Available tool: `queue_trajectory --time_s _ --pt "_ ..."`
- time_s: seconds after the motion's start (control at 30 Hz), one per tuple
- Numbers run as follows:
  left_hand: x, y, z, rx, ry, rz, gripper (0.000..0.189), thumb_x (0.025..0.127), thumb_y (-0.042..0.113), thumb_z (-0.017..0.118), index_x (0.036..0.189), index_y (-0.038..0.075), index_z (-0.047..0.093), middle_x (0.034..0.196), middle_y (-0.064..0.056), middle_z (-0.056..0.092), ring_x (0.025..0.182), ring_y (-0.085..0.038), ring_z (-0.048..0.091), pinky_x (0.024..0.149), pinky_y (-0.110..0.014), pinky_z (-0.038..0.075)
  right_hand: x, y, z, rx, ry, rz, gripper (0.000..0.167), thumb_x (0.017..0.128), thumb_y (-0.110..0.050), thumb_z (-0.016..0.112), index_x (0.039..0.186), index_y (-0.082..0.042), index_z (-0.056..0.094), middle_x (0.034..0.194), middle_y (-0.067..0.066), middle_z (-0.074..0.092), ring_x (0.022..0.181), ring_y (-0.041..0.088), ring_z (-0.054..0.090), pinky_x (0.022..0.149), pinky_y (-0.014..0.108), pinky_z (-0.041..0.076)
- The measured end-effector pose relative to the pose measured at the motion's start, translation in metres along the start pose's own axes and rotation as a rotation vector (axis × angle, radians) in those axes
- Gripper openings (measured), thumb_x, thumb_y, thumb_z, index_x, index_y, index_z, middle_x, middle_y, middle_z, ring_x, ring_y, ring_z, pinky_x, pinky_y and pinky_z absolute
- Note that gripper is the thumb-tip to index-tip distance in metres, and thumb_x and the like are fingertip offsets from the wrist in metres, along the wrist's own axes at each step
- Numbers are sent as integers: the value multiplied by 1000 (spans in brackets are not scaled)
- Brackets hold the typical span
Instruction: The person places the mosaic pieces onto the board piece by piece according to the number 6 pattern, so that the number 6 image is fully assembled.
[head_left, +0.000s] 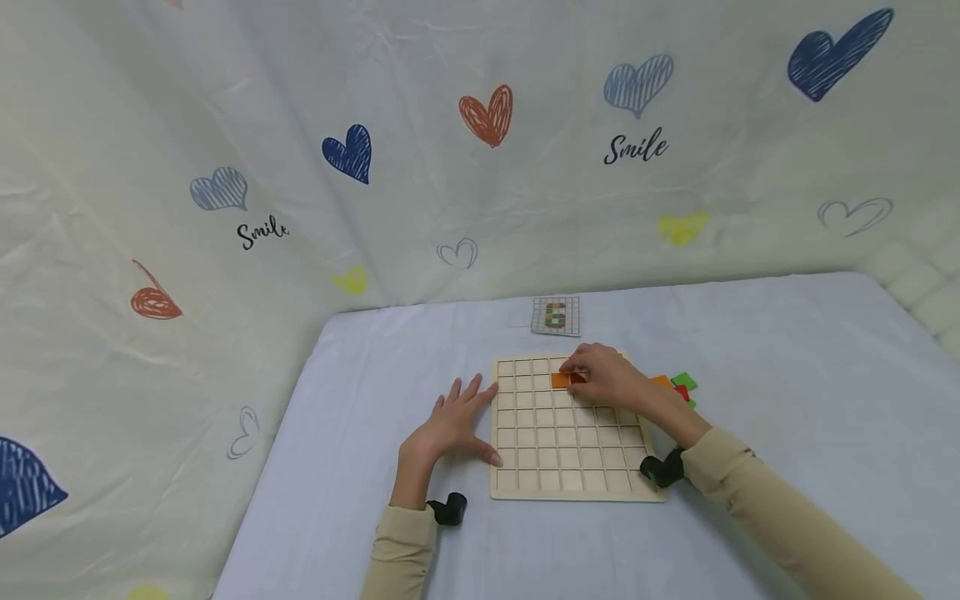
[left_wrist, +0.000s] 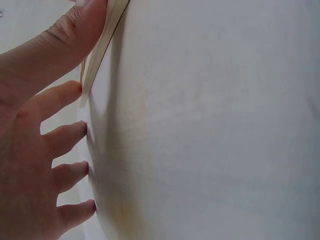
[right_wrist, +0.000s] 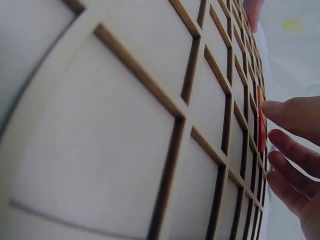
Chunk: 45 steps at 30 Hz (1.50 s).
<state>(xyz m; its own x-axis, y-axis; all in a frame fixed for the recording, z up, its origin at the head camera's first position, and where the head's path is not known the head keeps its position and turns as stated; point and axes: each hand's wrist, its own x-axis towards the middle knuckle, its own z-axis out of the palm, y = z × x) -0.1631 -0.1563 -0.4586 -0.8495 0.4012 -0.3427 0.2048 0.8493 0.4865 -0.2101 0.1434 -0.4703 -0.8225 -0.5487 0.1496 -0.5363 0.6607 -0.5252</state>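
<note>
A square wooden grid board [head_left: 570, 458] lies on the white-covered table. In its upper part an orange square tile [head_left: 560, 381] sits in the grid. Beside that tile, on its right, my right hand [head_left: 611, 377] pinches a red tile [head_left: 577, 378], partly hidden by the fingers. The right wrist view has the thumb and fingertips right at the red tile [right_wrist: 262, 132], at the board's far side. My left hand [head_left: 444, 425] spreads its fingers along the board's left edge. Its thumb [left_wrist: 75, 30] rests on the wooden rim in the left wrist view.
Several loose tiles lie right of the board, among them a green tile [head_left: 685, 381] and an orange tile [head_left: 662, 381], partly behind the right forearm. Behind the board is a small pattern card [head_left: 555, 321] with a coloured grid. A heart-printed cloth [head_left: 405, 217] hangs at the back.
</note>
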Motion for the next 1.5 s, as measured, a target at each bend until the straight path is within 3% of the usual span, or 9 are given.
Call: queue_trajectory --time_s 0.27,0.63,0.9,1.13,1.5 --pt "-1 1 3 -16 -1 2 118 68 37 97 164 21 30 174 -9 11 160 -41 -1 127 -63 6 -15 4 -10 -31 0 56 21 87 -2 74 107 -2 79 100 10 73 94 30 65 82 47 56" --pt "1 0 6 -30 2 -3 118 69 37 96 164 23 29 174 -7 9 160 -39 -3 128 -61 4 -46 18 -29 -66 39 119 20 85 0 73 105 -1 79 100 10 74 96 32 64 82 49 54" --pt "-1 2 5 -29 3 14 116 70 34 96 164 18 29 173 -13 11 159 -44 -1 127 -65 6 -73 32 -40 1 55 207 22 89 -1 73 110 -1 77 108 13 73 100 32 62 79 42 55" --pt "-3 1 4 -28 6 13 117 69 35 96 164 18 30 173 -12 11 159 -43 0 127 -65 6 -88 39 -46 -43 85 210 21 89 -5 76 110 0 77 107 13 73 103 34 62 86 52 56" --pt "-4 4 0 -37 9 27 115 71 32 96 164 16 30 173 -15 12 159 -45 -1 126 -66 5 -100 50 -53 -88 117 223 22 86 -6 81 106 0 77 103 13 74 96 32 63 79 45 55"
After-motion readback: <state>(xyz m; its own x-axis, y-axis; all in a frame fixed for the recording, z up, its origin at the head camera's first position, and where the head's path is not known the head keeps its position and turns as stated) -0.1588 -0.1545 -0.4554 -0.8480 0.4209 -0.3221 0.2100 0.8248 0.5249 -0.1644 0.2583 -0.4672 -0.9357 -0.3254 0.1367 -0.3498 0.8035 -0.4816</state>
